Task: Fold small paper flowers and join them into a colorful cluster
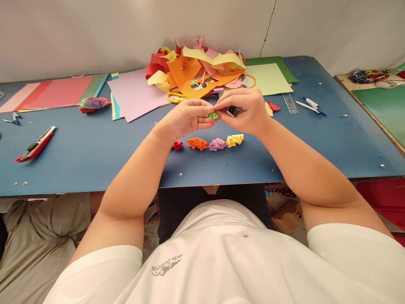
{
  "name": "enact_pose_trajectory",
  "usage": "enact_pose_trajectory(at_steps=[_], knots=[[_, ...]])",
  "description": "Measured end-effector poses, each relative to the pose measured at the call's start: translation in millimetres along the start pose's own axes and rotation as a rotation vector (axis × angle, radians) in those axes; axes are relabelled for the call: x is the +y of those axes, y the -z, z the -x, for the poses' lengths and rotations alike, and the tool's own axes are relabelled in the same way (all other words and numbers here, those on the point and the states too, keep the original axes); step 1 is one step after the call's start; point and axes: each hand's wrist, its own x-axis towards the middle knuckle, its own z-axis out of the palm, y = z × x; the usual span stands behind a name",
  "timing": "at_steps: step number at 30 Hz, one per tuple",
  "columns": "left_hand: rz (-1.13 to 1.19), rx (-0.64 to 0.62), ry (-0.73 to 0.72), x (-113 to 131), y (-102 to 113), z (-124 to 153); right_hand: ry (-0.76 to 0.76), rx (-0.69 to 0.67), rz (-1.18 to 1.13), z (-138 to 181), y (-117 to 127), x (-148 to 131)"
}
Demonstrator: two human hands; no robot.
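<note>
My left hand and my right hand meet above the blue table, both pinched on a small green rolled paper piece. My right hand also holds a small dark metal tool against it. Just below the hands, a row of small folded paper pieces lies on the table: red, orange, purple and yellow.
A heap of coloured paper scraps and yellow-handled scissors lie behind the hands. Pink and green sheets flank it. A red utility knife lies left, a ruler and a blue pen right.
</note>
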Motion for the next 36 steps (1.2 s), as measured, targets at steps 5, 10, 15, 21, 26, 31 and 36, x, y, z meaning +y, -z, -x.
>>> enact_pose_trajectory(at_steps=[5,10,15,21,26,31,36], knots=[[-0.004,0.010,-0.007,-1,-1,-1,-0.235,-0.019,-0.104,6,-5,2],[0.059,0.035,-0.014,-2,-5,-1,-0.282,-0.049,0.055,6,-6,4],[0.093,0.049,-0.020,-3,-10,1,-0.165,0.040,0.073,11,-11,7],[0.120,0.060,-0.007,-1,-13,1,-0.156,0.057,0.112,18,-15,11],[0.104,0.092,-0.030,-1,-12,1,-0.158,0.030,0.136,20,-16,15],[0.083,0.108,-0.052,-3,-10,0,-0.237,0.171,0.063,23,-26,12],[0.077,0.117,-0.078,-7,-7,-4,-0.451,0.279,-0.115,27,-38,10]])
